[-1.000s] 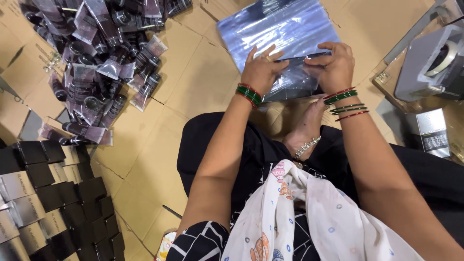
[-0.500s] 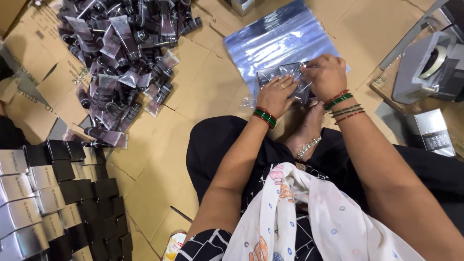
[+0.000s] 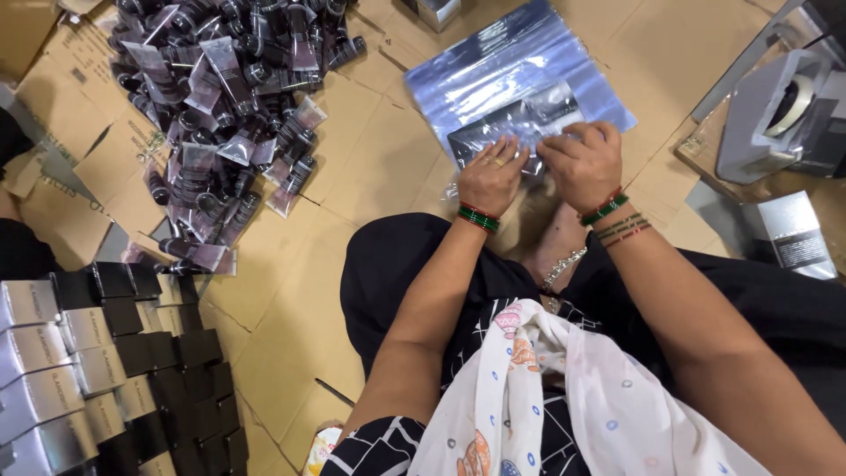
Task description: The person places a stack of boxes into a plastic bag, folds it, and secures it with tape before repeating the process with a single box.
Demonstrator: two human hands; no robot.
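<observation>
The person sits on flattened brown cardboard sheets (image 3: 388, 167) with both hands out at twelve o'clock from the lap. Between them lies a small dark rectangular box inside a clear crinkled plastic sleeve (image 3: 520, 123), glossy and catching light in pale streaks. Its long axis runs roughly from nine to three o'clock, tilted so the three o'clock end sits a little higher in view. It rests on the near edge of a stack of clear bluish plastic bags (image 3: 511, 66) spread on the cardboard.

The left hand (image 3: 491, 176), with a ring on one finger and green and red bangles at the wrist, has its fingers curled down and pinched on the nine o'clock end of the sleeve. The right hand (image 3: 583, 163), with similar bangles and thin threads at the wrist, is closed over the three o'clock end, knuckles up.

At ten o'clock a heap of dark tubes in clear wrappers (image 3: 225, 106) sprawls across the cardboard. At eight o'clock stand rows of silver and black cartons (image 3: 97, 361). At two o'clock sits a grey tape dispenser (image 3: 775, 110), and one more silver and black carton (image 3: 797, 231) lies just below it.
</observation>
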